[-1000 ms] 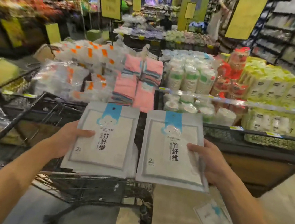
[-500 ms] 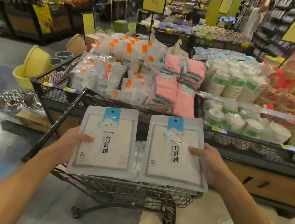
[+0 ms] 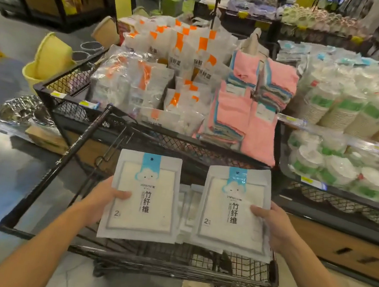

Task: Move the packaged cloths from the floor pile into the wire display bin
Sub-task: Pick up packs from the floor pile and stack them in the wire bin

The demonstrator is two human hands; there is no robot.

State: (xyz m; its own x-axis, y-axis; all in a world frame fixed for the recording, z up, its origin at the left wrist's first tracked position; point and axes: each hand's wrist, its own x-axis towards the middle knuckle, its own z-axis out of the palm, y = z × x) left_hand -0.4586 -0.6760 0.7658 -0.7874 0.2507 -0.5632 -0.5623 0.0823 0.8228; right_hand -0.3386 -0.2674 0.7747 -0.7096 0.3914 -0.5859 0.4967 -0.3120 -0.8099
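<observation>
Two stacks of packaged cloths held side by side above a black wire cart (image 3: 251,273), just short of the wire display bin (image 3: 73,107) ahead. Left hand (image 3: 102,200) grasping the left stack (image 3: 143,199) at its left edge, thumb laid over the front face, fingers hidden underneath. Right hand (image 3: 274,223) grasping the right stack (image 3: 234,213) at its right edge in the same way, thumb on top. Several packs in each stack, to judge by the layered lower edges; exact count impossible to tell. Flat white pouches with a blue header strip and dark printed characters, faces turned up and slightly toward the camera. More such packs visible lower down, between the two stacks. Bin already crowded: orange-and-white packets (image 3: 182,54) at the back and left, pink folded cloths (image 3: 246,117) along its right side. Probably light, thin and floppy, with glossy film that slides pack against pack; a stack pinched at one edge likely to fan out or shed its bottom pack. Safer hold: fingers spread wide beneath, thumb pressing near the middle of the side edge, stack kept level. Free space in the bin hard to make out from here; front left corner seems lowest.
</observation>
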